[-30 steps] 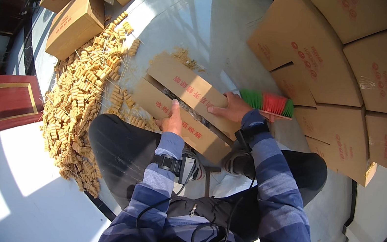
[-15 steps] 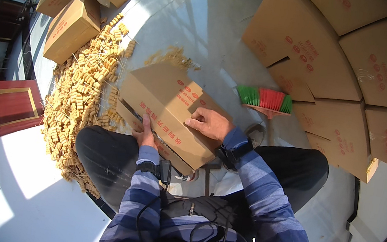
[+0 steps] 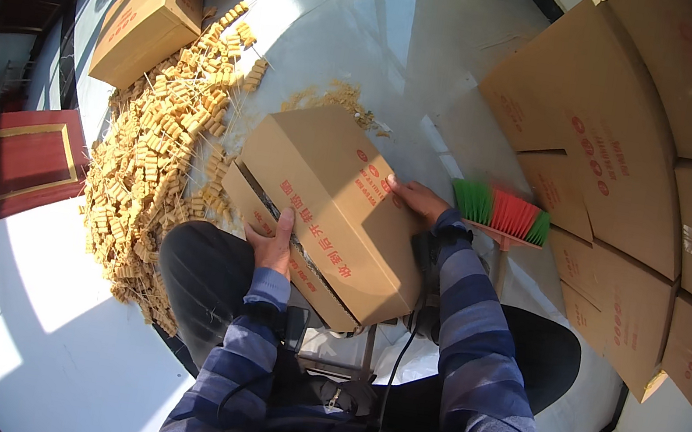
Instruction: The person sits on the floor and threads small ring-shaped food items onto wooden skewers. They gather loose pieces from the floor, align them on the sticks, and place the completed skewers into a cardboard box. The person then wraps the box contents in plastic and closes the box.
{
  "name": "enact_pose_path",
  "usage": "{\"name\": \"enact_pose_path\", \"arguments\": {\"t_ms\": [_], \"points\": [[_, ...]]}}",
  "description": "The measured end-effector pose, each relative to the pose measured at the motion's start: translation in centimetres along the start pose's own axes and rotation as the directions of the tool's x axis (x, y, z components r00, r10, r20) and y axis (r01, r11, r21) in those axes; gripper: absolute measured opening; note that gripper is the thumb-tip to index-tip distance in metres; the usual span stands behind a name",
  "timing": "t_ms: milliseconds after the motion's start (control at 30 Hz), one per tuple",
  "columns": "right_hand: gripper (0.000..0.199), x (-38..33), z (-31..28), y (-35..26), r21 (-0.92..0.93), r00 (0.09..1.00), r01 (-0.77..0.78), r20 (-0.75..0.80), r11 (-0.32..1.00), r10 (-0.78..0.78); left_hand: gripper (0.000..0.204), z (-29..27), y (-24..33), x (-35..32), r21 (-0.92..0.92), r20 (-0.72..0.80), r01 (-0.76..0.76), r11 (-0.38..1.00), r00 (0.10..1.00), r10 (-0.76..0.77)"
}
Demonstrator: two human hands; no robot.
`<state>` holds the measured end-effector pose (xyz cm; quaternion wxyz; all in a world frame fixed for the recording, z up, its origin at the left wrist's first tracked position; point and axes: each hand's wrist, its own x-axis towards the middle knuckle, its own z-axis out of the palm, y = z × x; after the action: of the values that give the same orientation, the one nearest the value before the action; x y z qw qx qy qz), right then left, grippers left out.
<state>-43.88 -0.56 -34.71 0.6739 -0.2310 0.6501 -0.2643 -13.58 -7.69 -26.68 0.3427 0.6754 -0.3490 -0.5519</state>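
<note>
A brown cardboard box with red print sits tilted between my knees. A dark seam runs along its near-left side. My left hand is pressed against that side, its thumb crossing the seam onto the upper panel and its fingers on the lower one. At the box's far right edge, my right hand holds on, thumb and fingertips at the top edge and the rest of the hand down the side. Part of the right palm is hidden by the wrist strap and sleeve.
To the left lies a large heap of yellow ridged pieces on thin sticks. Cardboard boxes stand behind it. A broom with green and red bristles is right of my hand, beside stacked boxes. Yellow crumbs lie beyond the box.
My right hand has gone from the top of the box to its far right edge. The box has tipped, showing more of its printed faces. My left hand keeps its hold near the seam.
</note>
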Motion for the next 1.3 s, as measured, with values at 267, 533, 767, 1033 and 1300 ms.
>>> {"name": "enact_pose_path", "arguments": {"t_ms": [267, 533, 767, 1033, 1300], "points": [[0.070, -3.0, -0.1, -2.9, 0.106, 0.981, -0.114, -0.144, 0.988, 0.128, 0.122, 2.4, 3.4, -2.9, -0.079, -0.044, 0.176, 0.981, 0.983, -0.180], [0.064, -13.2, -4.9, -18.1, -0.195, 0.979, -0.134, -0.179, 0.972, 0.100, 0.117, 3.4, 14.9, -8.7, -0.329, 0.024, 0.153, 0.932, 0.988, -0.154], [0.051, -21.6, -2.1, -34.4, -0.078, 0.998, -0.062, 0.001, 0.995, 0.062, 0.119, -0.5, 27.2, -13.3, -0.357, -0.106, 0.200, 0.913, 0.962, -0.252], [0.053, -29.4, 4.8, -48.4, -0.548, 0.973, -0.129, 0.090, 0.827, 0.211, 0.127, -12.2, 40.1, -22.9, -0.344, -0.286, 0.026, 0.939, 0.949, -0.131], [0.053, -30.8, 11.6, -50.6, -0.543, 0.895, 0.143, 0.427, 0.828, 0.126, 0.127, -17.0, 42.2, -31.3, -0.341, -0.540, -0.081, 0.936, 0.833, -0.125]]}}
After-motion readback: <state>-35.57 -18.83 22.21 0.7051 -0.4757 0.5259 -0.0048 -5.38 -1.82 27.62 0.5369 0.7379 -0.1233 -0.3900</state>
